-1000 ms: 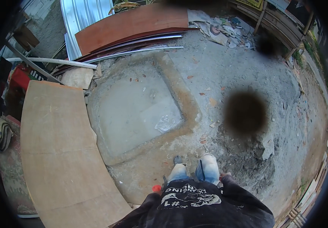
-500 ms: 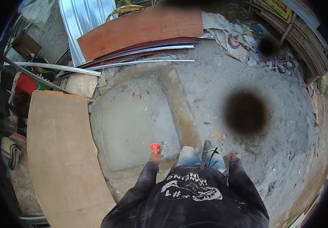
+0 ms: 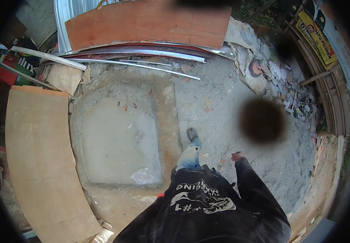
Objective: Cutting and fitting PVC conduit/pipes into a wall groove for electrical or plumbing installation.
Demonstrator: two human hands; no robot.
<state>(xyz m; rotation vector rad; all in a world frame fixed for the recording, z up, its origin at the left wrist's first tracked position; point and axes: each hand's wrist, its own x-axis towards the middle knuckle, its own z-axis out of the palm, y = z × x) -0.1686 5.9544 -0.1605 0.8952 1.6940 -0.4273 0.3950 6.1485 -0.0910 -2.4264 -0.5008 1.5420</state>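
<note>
My right hand (image 3: 236, 156) swings out ahead on the right, past the dark sleeve (image 3: 250, 176), over grey ground. Its fingers look loosely stretched and apart, and I see nothing held in them. My left hand is hidden by my body and the left sleeve (image 3: 142, 216). Only a small orange-red piece (image 3: 160, 195) shows at that side, by the edge of my dark shirt. One bare, dusty foot (image 3: 192, 134) is planted forward, to the right of a shallow rectangular basin (image 3: 120, 137) of wet grey cement.
A raised brown strip (image 3: 167, 121) borders the basin's right side. Large plywood (image 3: 41, 158) lies at the left. Across the back are a reddish board (image 3: 150, 22) and metal strips (image 3: 150, 54). Rubble and torn sacks (image 3: 256, 73) lie far right, beside a wooden rack (image 3: 327, 93) with a yellow banner.
I have stepped forward and right, so the basin and plywood sit farther left. My left hand, earlier gripping an orange cone-shaped thing and a bar, has dropped from sight. My right hand has swung forward.
</note>
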